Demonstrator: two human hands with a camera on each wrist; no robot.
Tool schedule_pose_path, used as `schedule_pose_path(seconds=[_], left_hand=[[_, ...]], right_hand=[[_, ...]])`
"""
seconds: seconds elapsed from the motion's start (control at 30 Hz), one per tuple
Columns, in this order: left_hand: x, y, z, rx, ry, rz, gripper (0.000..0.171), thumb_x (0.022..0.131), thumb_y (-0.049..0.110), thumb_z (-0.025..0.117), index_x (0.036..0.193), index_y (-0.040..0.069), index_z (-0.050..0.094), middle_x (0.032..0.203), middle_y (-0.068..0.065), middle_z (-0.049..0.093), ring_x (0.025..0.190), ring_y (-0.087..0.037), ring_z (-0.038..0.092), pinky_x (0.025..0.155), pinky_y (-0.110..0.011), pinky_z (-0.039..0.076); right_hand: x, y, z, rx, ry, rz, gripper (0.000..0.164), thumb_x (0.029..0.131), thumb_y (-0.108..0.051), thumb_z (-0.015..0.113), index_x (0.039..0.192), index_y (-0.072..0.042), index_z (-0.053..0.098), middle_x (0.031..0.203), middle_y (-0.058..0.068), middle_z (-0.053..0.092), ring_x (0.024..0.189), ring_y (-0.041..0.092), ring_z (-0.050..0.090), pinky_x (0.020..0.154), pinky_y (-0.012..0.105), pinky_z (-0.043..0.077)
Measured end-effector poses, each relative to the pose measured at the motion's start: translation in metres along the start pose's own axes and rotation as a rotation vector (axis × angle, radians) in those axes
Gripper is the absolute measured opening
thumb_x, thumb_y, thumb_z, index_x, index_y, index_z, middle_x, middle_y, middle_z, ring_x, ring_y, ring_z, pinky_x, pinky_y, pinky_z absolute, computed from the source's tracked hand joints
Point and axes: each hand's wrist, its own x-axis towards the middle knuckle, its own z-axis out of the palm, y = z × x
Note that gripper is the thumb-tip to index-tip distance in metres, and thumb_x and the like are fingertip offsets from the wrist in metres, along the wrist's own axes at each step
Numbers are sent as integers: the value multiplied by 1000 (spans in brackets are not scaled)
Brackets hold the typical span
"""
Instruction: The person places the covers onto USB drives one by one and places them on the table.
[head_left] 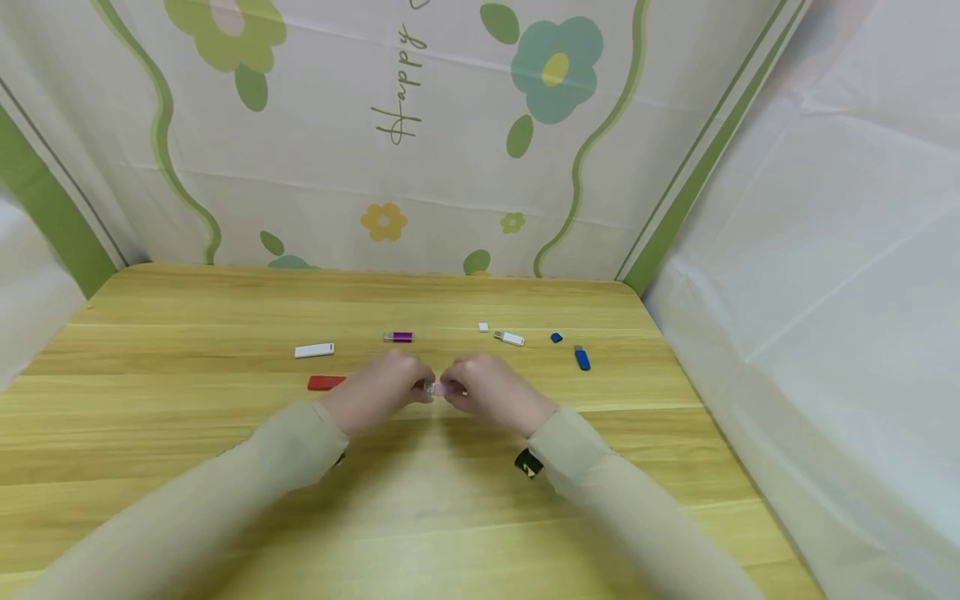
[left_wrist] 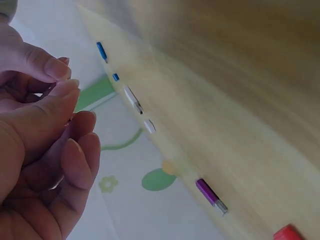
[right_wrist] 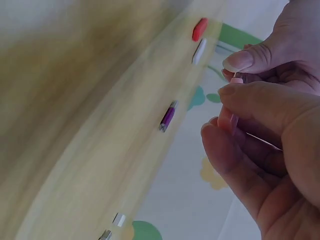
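Over the middle of the table, both hands meet at a small pink USB stick (right_wrist: 227,120). My right hand (head_left: 491,390) pinches its pink body between thumb and fingers. From the other side, the thumb and fingertips of my left hand (head_left: 386,383) pinch a clear cap (right_wrist: 241,77) at the stick's end. In the left wrist view, fingers hide most of the stick. A red USB stick (head_left: 326,382) lies just left of my left hand, partly behind the forearm. A purple USB stick (head_left: 402,337) lies beyond the hands.
On the wooden table (head_left: 465,542), a white stick (head_left: 314,350) lies at left. Right of centre are a white USB stick (head_left: 512,338), a white cap (head_left: 483,327), a blue cap (head_left: 556,337) and a blue USB stick (head_left: 582,358). A flowered curtain (head_left: 315,158) hangs behind.
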Motion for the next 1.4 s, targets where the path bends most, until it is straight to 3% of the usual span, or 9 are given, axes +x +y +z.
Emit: schedule_pose_path(seconds=[0.23,0.53,0.9,1.4], left_hand=[[24,-19,-10,41,-54,-35,8,81,9,82,77,10,74,69,8,64,61,-7,54,60,-26,49],[43,-43,-20,91,-84,-108,9,79,14,85,81,11,76,76,6,68,69,-12,59,66,-32,51],[49,-62,-20,71,-122,-161,7,79,10,81,85,7,78,85,-1,72,80,-17,64,79,-37,54],[48,-80,-7,37,-238,-227,9,74,11,84,76,13,76,76,6,68,72,-15,59,73,-36,52]], right_hand=[[28,24,1,16,-46,26,6,91,-6,70,90,-5,76,76,-1,64,65,10,49,59,19,41],[60,39,-6,36,-127,111,8,90,-8,72,96,-6,77,87,2,72,73,9,61,66,19,50],[82,51,8,52,-189,108,7,89,-10,74,94,-6,78,86,2,73,75,10,64,71,19,51],[91,48,26,120,-284,205,9,89,-16,76,91,-7,77,83,0,71,73,9,62,70,19,50]])
